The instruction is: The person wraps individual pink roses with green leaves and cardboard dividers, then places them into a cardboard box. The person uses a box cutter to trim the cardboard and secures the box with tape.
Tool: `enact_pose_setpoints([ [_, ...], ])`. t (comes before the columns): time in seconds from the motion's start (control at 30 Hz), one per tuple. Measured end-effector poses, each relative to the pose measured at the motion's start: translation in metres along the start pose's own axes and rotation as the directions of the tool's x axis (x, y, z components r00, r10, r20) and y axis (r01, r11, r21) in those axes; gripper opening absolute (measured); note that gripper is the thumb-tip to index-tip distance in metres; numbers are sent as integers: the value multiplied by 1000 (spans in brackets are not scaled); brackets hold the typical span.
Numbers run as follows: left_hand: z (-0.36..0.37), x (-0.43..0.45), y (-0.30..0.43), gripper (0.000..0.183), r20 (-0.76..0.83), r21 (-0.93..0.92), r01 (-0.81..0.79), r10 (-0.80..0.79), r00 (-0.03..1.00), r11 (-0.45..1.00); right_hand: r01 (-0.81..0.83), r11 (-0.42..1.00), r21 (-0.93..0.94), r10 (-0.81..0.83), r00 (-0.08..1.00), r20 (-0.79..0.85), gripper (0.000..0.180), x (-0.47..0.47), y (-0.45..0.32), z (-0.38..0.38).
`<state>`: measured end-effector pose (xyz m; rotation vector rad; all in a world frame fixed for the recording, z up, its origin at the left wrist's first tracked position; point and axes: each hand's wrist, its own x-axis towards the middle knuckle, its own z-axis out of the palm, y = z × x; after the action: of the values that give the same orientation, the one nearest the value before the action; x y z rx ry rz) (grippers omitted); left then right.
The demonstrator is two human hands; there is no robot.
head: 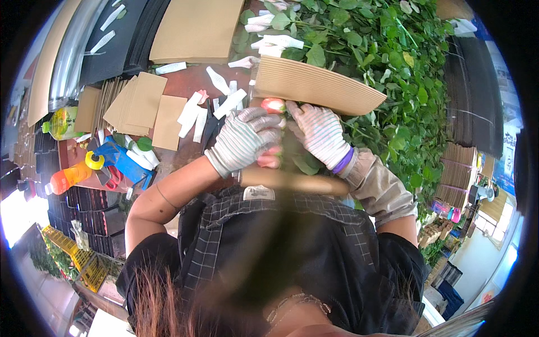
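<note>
Pink-and-white rose heads (273, 105) lie in a row between my two gloved hands, on a sheet of corrugated cardboard (313, 82) whose far side stands up. My left hand (248, 137), in a striped knit glove, rests over the blooms from the left, its fingertips on or close to them; whether it grips one is hidden. My right hand (318, 130), gloved and with a purple band at the wrist, is at the stem side, its fingers bent beside the top rose. Its grip cannot be made out. The sheet's near edge (294, 182) curls up by my apron.
White foam net sleeves (229, 103) lie scattered at the left, near cardboard pieces (137, 101), a blue tape dispenser (122, 156), red-handled scissors (113, 177) and an orange drink bottle (69, 177). Leafy rose stems (404, 84) are heaped at the right. Cardboard sheets (196, 29) are stacked at the back.
</note>
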<state>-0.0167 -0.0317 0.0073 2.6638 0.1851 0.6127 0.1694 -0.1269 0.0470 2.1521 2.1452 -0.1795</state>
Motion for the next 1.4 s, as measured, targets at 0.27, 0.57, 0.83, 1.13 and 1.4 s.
enact_pose_setpoints([
  [0.27, -14, -51, 16, 36, -261, -500, 304, -476, 840, 811, 33, 996, 85, -30, 999, -33, 52, -39, 0, -91],
  [0.57, -106, -59, 85, 81, 650, -554, 271, -205, 732, -787, 513, 498, 699, -674, 737, -61, 58, -133, -44, -176],
  [0.83, -53, -52, -47, 44, 58, -696, 599, -800, 597, 396, 360, 915, 183, -384, 916, 117, 69, -31, -26, -33],
  [1.13, -13, -135, -77, 90, -120, 352, 839, -869, 481, 416, 227, 973, 30, -228, 972, 53, 98, -27, -16, -12],
  [1.4, -47, -97, -92, 110, 52, 372, 884, -957, 285, 284, 225, 958, 178, -229, 973, 1, 94, -24, -15, -12],
])
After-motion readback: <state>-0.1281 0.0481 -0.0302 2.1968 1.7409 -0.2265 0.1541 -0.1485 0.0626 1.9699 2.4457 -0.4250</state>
